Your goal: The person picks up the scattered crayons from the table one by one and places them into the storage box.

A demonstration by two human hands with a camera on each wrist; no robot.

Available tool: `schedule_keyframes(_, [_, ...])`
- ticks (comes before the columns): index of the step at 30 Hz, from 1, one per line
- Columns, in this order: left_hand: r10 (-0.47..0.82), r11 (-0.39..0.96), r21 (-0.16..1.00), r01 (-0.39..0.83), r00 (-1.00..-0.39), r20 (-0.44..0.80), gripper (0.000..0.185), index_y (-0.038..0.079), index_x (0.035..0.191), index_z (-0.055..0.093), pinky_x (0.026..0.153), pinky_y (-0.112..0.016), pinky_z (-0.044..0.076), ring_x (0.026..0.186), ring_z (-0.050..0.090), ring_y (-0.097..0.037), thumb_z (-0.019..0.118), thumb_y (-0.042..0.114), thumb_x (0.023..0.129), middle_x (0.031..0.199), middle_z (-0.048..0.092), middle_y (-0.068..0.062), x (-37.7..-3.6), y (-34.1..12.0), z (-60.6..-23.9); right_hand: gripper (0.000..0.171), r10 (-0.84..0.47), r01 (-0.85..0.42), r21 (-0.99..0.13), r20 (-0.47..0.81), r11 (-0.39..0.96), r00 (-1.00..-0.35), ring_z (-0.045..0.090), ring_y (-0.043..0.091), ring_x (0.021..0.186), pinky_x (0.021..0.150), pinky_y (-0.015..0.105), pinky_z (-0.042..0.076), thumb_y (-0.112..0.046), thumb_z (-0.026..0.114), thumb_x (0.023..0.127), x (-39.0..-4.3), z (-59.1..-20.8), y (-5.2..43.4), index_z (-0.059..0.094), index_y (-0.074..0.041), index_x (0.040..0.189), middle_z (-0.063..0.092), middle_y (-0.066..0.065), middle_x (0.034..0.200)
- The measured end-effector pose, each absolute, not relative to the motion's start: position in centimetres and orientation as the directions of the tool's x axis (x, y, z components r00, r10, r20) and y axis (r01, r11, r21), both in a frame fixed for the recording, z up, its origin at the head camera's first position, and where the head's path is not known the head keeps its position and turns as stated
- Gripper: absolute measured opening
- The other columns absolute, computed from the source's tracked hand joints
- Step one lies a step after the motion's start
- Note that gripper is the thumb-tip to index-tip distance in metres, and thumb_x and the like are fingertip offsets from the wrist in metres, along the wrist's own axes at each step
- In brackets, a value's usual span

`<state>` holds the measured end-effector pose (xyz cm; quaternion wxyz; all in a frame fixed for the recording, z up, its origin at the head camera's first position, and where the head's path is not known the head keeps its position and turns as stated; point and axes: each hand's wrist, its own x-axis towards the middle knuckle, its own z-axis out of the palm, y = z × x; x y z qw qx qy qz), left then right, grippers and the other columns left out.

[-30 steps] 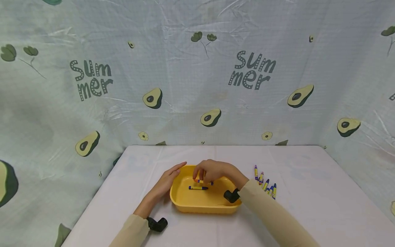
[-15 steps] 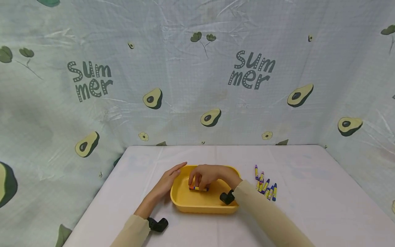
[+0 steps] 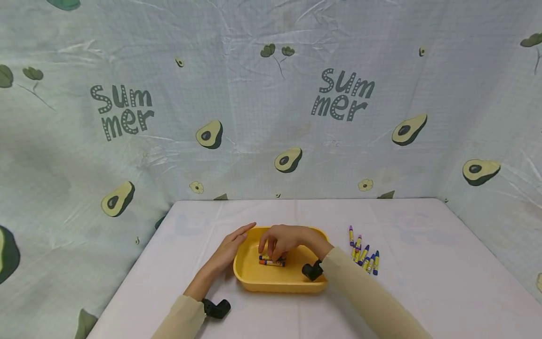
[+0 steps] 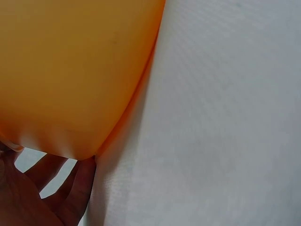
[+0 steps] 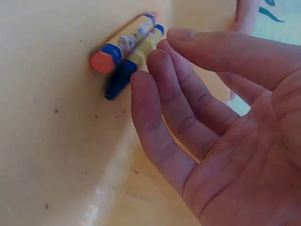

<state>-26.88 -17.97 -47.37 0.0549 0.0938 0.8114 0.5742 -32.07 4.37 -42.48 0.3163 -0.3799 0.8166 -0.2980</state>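
White tablecloth (image 3: 423, 245) bears a yellow plastic tray (image 3: 254, 278); two paper-wrapped crayons (image 3: 272, 262) lie three-to-nine inside, just below the right hand's (image 3: 282, 241) loose, empty fingers (image 5: 155, 117); the left hand (image 3: 228, 247) rests flat against the tray's nine-o'clock wall.

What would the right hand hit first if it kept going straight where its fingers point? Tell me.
Most likely the blue crayon, just past the fingertips of the right hand, with the orange crayon beside it on the floor of the yellow tray. Depth is unclear.

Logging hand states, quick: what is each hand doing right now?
Left hand: open, fingers straight against the yellow tray.
Right hand: open, holding nothing, fingers beside two crayons in the tray.
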Motion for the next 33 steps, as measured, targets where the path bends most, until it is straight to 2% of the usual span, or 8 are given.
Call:
schedule_keyframes(4, [0.215, 0.319, 0.944, 0.086, -0.977, 0.016, 0.046, 0.021, 0.156, 0.047, 0.128, -0.057, 0.024, 0.156, 0.033, -0.034, 0.033, 0.022, 0.112, 0.166, 0.04, -0.01, -26.9, -17.9, -47.4, 0.037, -0.809, -0.448, -0.721, -0.268, 0.529, -0.523, 0.064, 0.015, 0.072, 0.067, 0.026, 0.06, 0.005, 0.068, 0.089, -31.6, -41.4, 5.3, 0.07, -0.005, 0.124, 0.073, 0.006, 0.094])
schedule_keyframes(8, [0.211, 0.32, 0.944, 0.079, -0.977, 0.011, 0.046, 0.021, 0.156, 0.047, 0.128, -0.057, 0.025, 0.155, 0.034, -0.034, 0.033, 0.023, 0.113, 0.166, 0.04, -0.01, -26.8, -17.8, -47.4, 0.036, -0.8, -0.458, -0.717, -0.232, 0.525, -0.554, 0.069, 0.026, 0.08, 0.071, 0.034, 0.064, 0.002, 0.069, 0.091, -31.3, -40.1, 7.0, 0.069, -0.005, 0.126, 0.071, 0.004, 0.094])
schedule_keyframes(11, [0.209, 0.316, 0.946, 0.07, -0.978, 0.003, 0.046, 0.021, 0.156, 0.047, 0.128, -0.057, 0.025, 0.155, 0.035, -0.034, 0.033, 0.024, 0.113, 0.166, 0.04, -0.01, -26.7, -17.8, -47.3, 0.033, -0.791, -0.473, -0.71, -0.193, 0.521, -0.58, 0.069, 0.035, 0.084, 0.071, 0.035, 0.064, -0.002, 0.07, 0.093, -31.1, -39.3, 8.7, 0.069, -0.005, 0.126, 0.069, 0.003, 0.095])
schedule_keyframes(15, [0.211, 0.298, 0.953, 0.061, -0.978, -0.004, 0.046, 0.021, 0.157, 0.047, 0.128, -0.057, 0.026, 0.153, 0.038, -0.034, 0.033, 0.024, 0.113, 0.165, 0.041, -0.01, -26.5, -17.8, -47.3, 0.033, -0.773, -0.486, -0.699, -0.151, 0.524, -0.616, 0.068, 0.028, 0.083, 0.071, 0.032, 0.063, -0.005, 0.071, 0.093, -30.8, -38.4, 11.6, 0.069, -0.006, 0.126, 0.07, 0.004, 0.097])
schedule_keyframes(19, [0.213, 0.297, 0.953, 0.061, -0.977, -0.004, 0.046, 0.021, 0.157, 0.046, 0.127, -0.055, 0.03, 0.151, 0.042, -0.033, 0.033, 0.024, 0.113, 0.165, 0.042, -0.01, -26.4, -17.8, -47.4, 0.033, -0.752, -0.487, -0.697, -0.114, 0.526, -0.649, 0.067, 0.019, 0.086, 0.073, 0.03, 0.063, -0.007, 0.071, 0.093, -30.4, -38.1, 15.1, 0.068, -0.005, 0.127, 0.071, 0.013, 0.103])
schedule_keyframes(23, [0.201, 0.296, 0.954, 0.053, -0.98, -0.008, 0.046, 0.023, 0.156, 0.047, 0.127, -0.054, 0.03, 0.151, 0.042, -0.031, 0.033, 0.025, 0.113, 0.164, 0.043, -0.008, -26.4, -17.7, -47.6, 0.032, -0.715, -0.464, -0.705, -0.087, 0.536, -0.693, 0.068, 0.02, 0.09, 0.073, 0.031, 0.063, -0.009, 0.07, 0.095, -30.0, -38.5, 18.9, 0.068, -0.006, 0.127, 0.071, 0.016, 0.106])
schedule_keyframes(29, [0.203, 0.297, 0.954, 0.048, -0.979, -0.014, 0.046, 0.023, 0.157, 0.046, 0.127, -0.055, 0.029, 0.151, 0.042, -0.031, 0.032, 0.025, 0.113, 0.164, 0.043, -0.008, -26.5, -17.7, -47.6, 0.032, -0.65, -0.413, -0.721, -0.068, 0.556, -0.757, 0.067, 0.028, 0.091, 0.074, 0.039, 0.064, -0.015, 0.07, 0.096, -29.2, -39.5, 24.2, 0.066, -0.009, 0.127, 0.069, 0.017, 0.107])
schedule_keyframes(33, [0.2, 0.291, 0.956, 0.043, -0.98, -0.016, 0.046, 0.024, 0.157, 0.046, 0.126, -0.055, 0.031, 0.15, 0.044, -0.032, 0.032, 0.026, 0.113, 0.164, 0.043, -0.009, -26.7, -17.6, -47.6, 0.036, -0.603, -0.37, -0.738, -0.062, 0.564, -0.796, 0.067, 0.028, 0.093, 0.073, 0.036, 0.064, -0.013, 0.069, 0.097, -28.7, -40.2, 26.9, 0.063, -0.003, 0.131, 0.068, 0.02, 0.11])
